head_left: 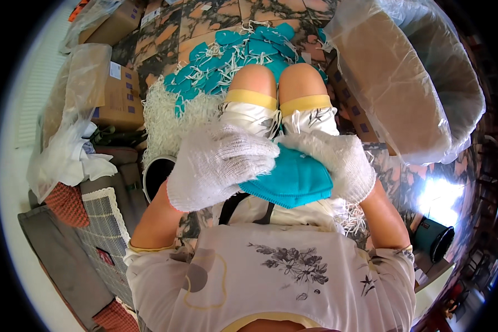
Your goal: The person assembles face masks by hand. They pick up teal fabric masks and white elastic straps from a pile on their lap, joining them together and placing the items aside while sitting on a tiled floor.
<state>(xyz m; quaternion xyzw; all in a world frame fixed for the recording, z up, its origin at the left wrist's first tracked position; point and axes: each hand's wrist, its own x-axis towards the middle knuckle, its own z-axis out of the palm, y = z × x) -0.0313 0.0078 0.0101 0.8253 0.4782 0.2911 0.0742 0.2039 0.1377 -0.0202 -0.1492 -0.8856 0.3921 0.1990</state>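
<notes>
A teal folded face mask (293, 176) with a stitched lower edge lies between my hands, over my lap. My left hand (224, 163), in a white knitted glove, is closed on the mask's left side with its fingers bent over the cloth. On the upper right edge my right hand (337, 160), gloved the same way, grips the mask with its fingers curled round. My thumbs are mostly hidden. Beyond my knees a heap of similar teal masks (205, 72) with thin white loops covers part of the floor.
A tangle of white cords (169, 119) lies left of my knees, with a round dark-mouthed bin (159, 171) below it. Boxes stand at left (122, 97) and a large plastic-lined carton (393, 72) at right. A sofa (66, 265) is at lower left.
</notes>
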